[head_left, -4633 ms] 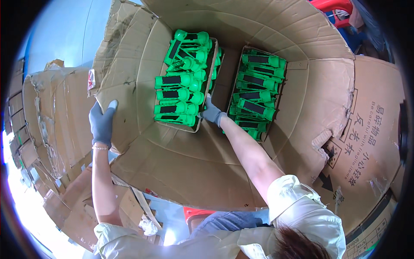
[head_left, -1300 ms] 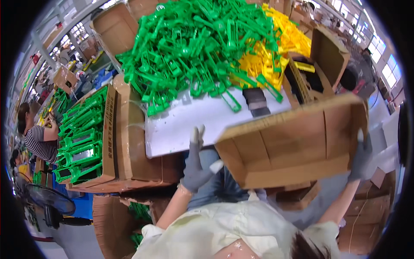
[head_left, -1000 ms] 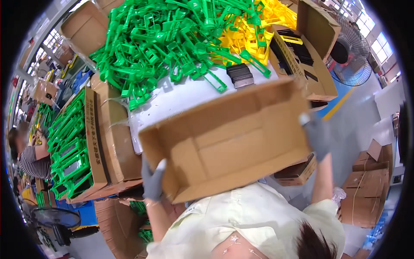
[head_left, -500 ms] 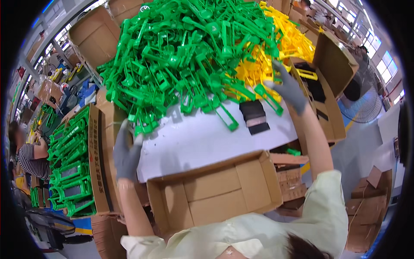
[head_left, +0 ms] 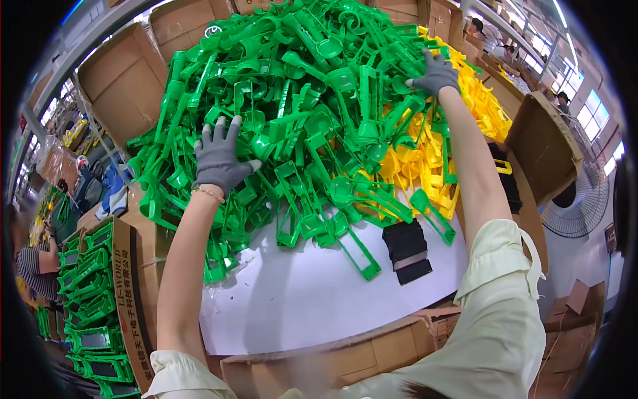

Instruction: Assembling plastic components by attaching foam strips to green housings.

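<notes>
My left hand (head_left: 222,156), in a grey glove, lies with spread fingers on the left front of a big heap of green plastic parts (head_left: 292,106). Higher up on the right, my right hand (head_left: 436,74), gloved alike, rests against the heap's right side with its fingers apart. No part is visibly held in either hand. The green parts are long frames with rounded cup-like ends, tangled together. Beyond my right forearm and partly under it lie similar yellow plastic parts (head_left: 488,100). A stack of black flat pieces (head_left: 407,249) sits on the white tabletop (head_left: 299,299) below the heap.
An open cardboard box (head_left: 372,356) stands at the near table edge. To the left, another carton (head_left: 126,292) holds rows of green frames. On the right are an open box with a raised flap (head_left: 541,149) and a floor fan (head_left: 575,199). A person (head_left: 36,263) works far left.
Both hands have reached forward and up onto the heap, the left from the table's left side, the right from beside the yellow parts. The view has shifted forward, and the near box shows less.
</notes>
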A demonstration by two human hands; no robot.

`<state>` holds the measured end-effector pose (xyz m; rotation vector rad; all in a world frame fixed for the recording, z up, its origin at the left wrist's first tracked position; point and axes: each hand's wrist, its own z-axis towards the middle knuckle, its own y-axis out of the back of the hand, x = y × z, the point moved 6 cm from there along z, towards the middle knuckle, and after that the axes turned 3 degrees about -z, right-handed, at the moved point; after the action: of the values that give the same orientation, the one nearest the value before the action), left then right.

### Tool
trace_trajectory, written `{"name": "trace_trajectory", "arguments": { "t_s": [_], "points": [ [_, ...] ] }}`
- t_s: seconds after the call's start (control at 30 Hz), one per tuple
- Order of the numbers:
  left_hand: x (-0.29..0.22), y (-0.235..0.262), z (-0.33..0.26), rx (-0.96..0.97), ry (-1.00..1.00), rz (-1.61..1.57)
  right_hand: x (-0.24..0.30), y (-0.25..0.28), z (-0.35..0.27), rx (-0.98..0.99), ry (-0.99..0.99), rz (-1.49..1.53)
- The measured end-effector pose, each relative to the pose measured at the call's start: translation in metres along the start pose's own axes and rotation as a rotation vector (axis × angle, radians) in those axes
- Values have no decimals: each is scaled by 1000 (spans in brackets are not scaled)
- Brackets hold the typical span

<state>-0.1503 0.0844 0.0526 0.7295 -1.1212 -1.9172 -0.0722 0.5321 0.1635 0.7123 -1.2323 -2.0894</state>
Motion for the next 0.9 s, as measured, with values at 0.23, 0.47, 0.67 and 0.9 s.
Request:
{"name": "trace_trajectory", "arguments": {
  "t_s": [0.23, 0.47, 0.67, 0.9],
  "points": [
    [2, -12, 8, 37, -57, -52, -31, -53, 43, 152, 70, 429],
    [8, -29, -5, -144, -180, -208, 20, -2, 4, -79, 111, 384],
    [3, -20, -51, -159, -199, -205, 69, 28, -31, -134, 247, 408],
    [11, -5, -89, -83, -44, -205, 143, 55, -87, -142, 553, 522]
  ]
}}
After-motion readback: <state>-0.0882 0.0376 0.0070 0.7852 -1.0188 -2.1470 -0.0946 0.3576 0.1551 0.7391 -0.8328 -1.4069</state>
